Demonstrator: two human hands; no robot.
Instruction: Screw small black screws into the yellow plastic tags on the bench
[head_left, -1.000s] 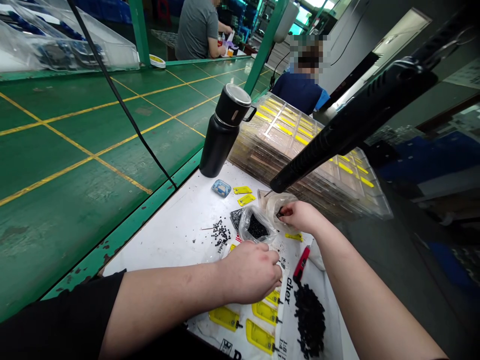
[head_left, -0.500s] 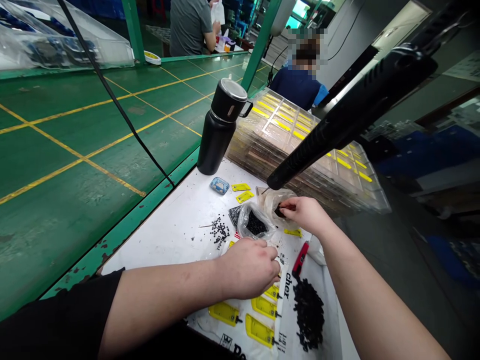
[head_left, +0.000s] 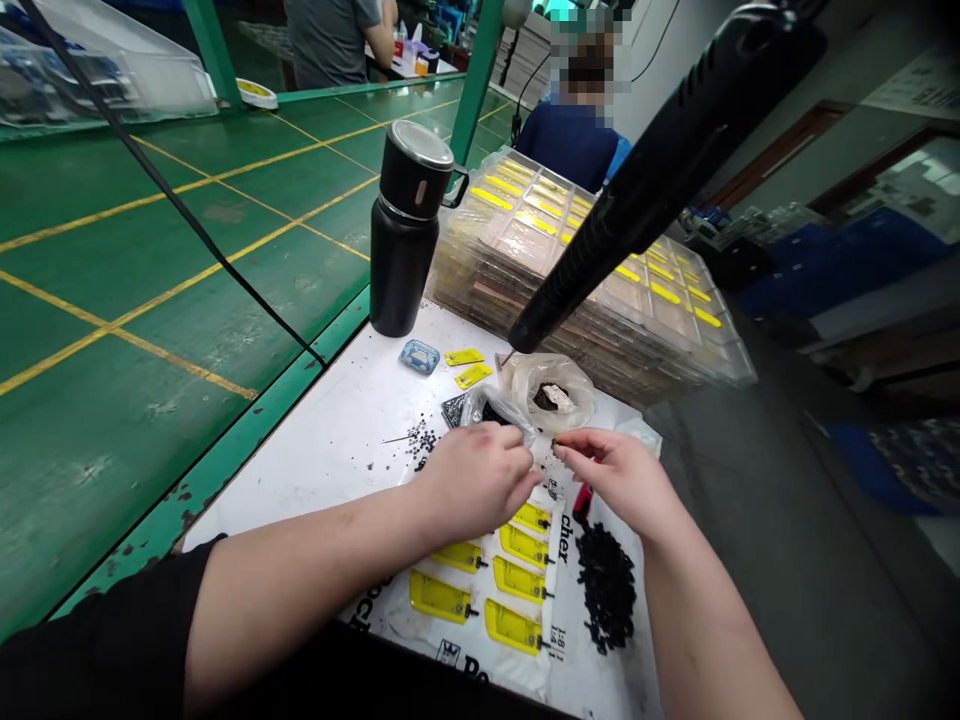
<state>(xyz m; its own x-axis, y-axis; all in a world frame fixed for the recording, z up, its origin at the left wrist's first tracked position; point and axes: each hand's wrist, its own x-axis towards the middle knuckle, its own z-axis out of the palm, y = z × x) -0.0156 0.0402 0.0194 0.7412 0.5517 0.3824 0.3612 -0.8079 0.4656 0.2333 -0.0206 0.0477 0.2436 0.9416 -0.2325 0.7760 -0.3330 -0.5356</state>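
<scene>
Two-handed small-part work is the step in hand, I judge; the next move calls for a light pinch and exact aim. One green tabletop ruled with yellow lines (head_left: 300, 280) spans my upper left; one stack of clear plastic trays (head_left: 480, 275) fills the upper right. One black lidded bottle (head_left: 403, 270) stands upper centre. Two bare hands show mid-frame: the left hand (head_left: 480, 475) is loosely curled, and I can't tell whether it grips anything; the right hand (head_left: 619, 475) has thumb and forefinger almost together. I count two open bags near centre, a cream plastic bag (head_left: 585, 405) and a clear plastic bag (head_left: 516, 412); one heap of short black parts (head_left: 606, 590), lower right; six translucent yellow plates (head_left: 439, 597) visible at lower centre, perhaps others hidden; two flat yellow tags (head_left: 473, 376) above. Smallest is one tiny dark piece (head_left: 554, 443), just right of centre, between the right fingertips.
</scene>
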